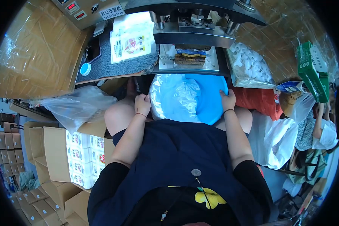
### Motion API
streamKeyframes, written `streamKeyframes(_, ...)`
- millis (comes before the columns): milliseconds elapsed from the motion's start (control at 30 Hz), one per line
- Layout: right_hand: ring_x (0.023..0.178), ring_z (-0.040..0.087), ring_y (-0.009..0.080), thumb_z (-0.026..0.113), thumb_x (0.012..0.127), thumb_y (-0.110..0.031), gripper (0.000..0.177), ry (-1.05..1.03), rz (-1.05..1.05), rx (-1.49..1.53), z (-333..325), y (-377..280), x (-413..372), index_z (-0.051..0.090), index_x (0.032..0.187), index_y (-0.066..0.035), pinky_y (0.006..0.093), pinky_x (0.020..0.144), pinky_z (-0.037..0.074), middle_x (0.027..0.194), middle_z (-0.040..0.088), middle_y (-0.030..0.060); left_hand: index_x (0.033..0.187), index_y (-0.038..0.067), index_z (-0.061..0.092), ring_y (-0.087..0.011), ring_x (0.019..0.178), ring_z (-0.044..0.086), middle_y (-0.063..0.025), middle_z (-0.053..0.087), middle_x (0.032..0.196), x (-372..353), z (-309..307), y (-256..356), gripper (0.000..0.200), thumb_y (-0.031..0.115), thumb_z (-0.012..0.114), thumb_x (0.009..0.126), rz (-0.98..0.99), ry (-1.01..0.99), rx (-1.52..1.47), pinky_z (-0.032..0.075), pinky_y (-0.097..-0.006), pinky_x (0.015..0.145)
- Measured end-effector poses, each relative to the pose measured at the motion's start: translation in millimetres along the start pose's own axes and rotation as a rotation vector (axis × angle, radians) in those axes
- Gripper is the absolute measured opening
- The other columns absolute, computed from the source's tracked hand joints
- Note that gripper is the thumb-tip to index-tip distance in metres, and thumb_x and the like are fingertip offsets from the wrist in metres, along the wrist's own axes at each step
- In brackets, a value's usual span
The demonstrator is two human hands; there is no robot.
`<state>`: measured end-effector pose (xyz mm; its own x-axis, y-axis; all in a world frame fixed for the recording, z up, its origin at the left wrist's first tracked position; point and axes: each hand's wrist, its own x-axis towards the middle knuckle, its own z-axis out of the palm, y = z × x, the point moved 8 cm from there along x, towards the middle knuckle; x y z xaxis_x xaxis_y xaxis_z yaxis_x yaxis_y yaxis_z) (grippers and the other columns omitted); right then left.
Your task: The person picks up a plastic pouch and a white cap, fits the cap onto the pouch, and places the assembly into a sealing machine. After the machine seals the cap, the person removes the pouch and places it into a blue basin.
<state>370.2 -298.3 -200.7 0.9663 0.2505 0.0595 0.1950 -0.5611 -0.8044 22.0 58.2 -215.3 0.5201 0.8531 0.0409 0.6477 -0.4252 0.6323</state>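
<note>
The right hand (pixel 228 100) holds the blue basin (pixel 211 98), partly hidden by plastic (pixel 173 94).

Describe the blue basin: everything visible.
The basin is light blue, smooth, plastic-looking and apparently round, open side up. Crinkled, shiny film covers much of its left side; anything underneath can't be made out. It seems to rest on the lap, its near edge by the dark apron, its far edge cut off from view by the machine. The right grip holds the right rim; whether the left grip has rim or film is unclear.
</note>
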Motion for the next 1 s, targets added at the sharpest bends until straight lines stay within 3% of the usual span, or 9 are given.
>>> streamKeyframes(167,0.079,0.066,0.0329,0.078,0.085,-0.027,0.032,0.028,-0.005,0.02,-4.7,-2.2,-1.6,0.065,0.093,0.002,0.0426,0.074,0.052,0.087,0.068,0.0186,0.09,-0.001,0.058,-0.0447,0.076,0.061,-0.0176,0.063,0.076,-17.5,-40.0,39.2,0.036,0.031,0.051,0.104,0.146,0.14,0.045,0.051,-0.0484,0.074)
streamKeyframes(233,0.081,0.065,0.0331,0.078,0.084,-0.025,0.03,0.275,-0.303,-0.1,-31.3,-50.3,-20.3,0.064,0.091,0.0,0.0428,0.074,0.051,0.087,0.066,0.0169,0.09,0.001,0.056,-0.0391,0.068,0.061,-0.0137,0.06,0.071,-23.3,-44.6,45.9,0.036,0.033,0.05,0.106,0.064,0.062,-0.044,0.052,-0.0458,0.068)
streamKeyframes(333,0.084,0.062,0.0344,0.08,0.082,-0.022,0.026,0.321,-0.743,-0.256,-39.2,-130.1,-64.5,0.064,0.09,-0.004,0.043,0.074,0.05,0.089,0.063,0.0153,0.091,0.005,0.054,-0.0239,0.065,0.061,-0.0064,0.058,0.069,-37.2,-14.9,54.7,0.033,0.034,0.05,0.107,-0.368,-0.264,-0.896,0.052,-0.0369,0.063)
streamKeyframes(367,0.085,0.062,0.0352,0.079,0.083,-0.025,0.028,0.098,-0.735,-0.125,-17.4,-142.2,-78.6,0.064,0.091,-0.003,0.0436,0.075,0.05,0.09,0.064,0.0156,0.094,0.008,0.054,-0.0124,0.066,0.058,-0.0008,0.054,0.069,-36.5,-4.5,67.8,0.03,0.034,0.05,0.108,-0.28,-0.383,-1.062,0.05,-0.0294,0.063)
streamKeyframes(500,0.09,0.065,0.0369,0.068,0.09,-0.04,0.038,-0.708,-0.629,-0.036,79.2,-179.9,-167.9,0.066,0.096,-0.002,0.0455,0.079,0.051,0.094,0.068,0.0167,0.095,0.008,0.054,-0.013,0.067,0.059,-0.0024,0.057,0.072,-36.3,21.7,124.3,0.027,0.032,0.051,0.108,-0.221,-0.586,-1.24,0.051,-0.0296,0.068)
streamKeyframes(667,0.089,0.066,0.038,0.057,0.098,-0.033,0.032,-0.603,-0.331,0.351,135.0,-105.5,-130.7,0.066,0.095,-0.002,0.0471,0.078,0.051,0.089,0.068,0.0188,0.098,0.007,0.056,-0.0157,0.077,0.064,-0.0057,0.064,0.083,-20.1,30.2,131.4,0.024,0.029,0.056,0.106,-0.048,-0.507,-1.168,0.05,-0.0291,0.072)
streamKeyframes(800,0.066,0.051,0.0109,0.052,0.099,-0.019,0.021,-0.235,0.089,0.632,51.4,-38.1,-39.3,0.06,0.085,-0.006,0.0291,0.062,0.044,0.073,0.055,0.0009,0.107,0.002,0.062,-0.0179,0.087,0.065,-0.0066,0.067,0.095,-22.1,17.2,104.2,0.025,0.027,0.059,0.103,0.325,-0.353,-0.314,0.052,-0.0317,0.08)
streamKeyframes(867,0.067,0.053,0.0124,0.052,0.097,-0.014,0.017,-0.261,0.225,0.919,14.8,-22.3,-14.9,0.06,0.084,-0.007,0.0276,0.064,0.045,0.074,0.056,-0.0008,0.11,0.0,0.064,-0.0184,0.091,0.066,-0.0074,0.068,0.101,-31.3,18.4,115.6,0.027,0.026,0.059,0.102,0.504,-0.364,-0.05,0.053,-0.0309,0.082)
streamKeyframes(1000,0.083,0.059,0.0169,0.057,0.093,-0.011,0.014,-0.585,-0.153,0.54,-20.4,-73.2,-38.5,0.066,0.089,-0.001,0.0296,0.075,0.048,0.09,0.06,0.0041,0.126,0.001,0.063,-0.0198,0.105,0.063,-0.0069,0.066,0.111,-39.6,79.3,123.4,0.045,0.04,0.051,0.106,0.269,-0.677,-0.567,0.049,-0.0329,0.093)
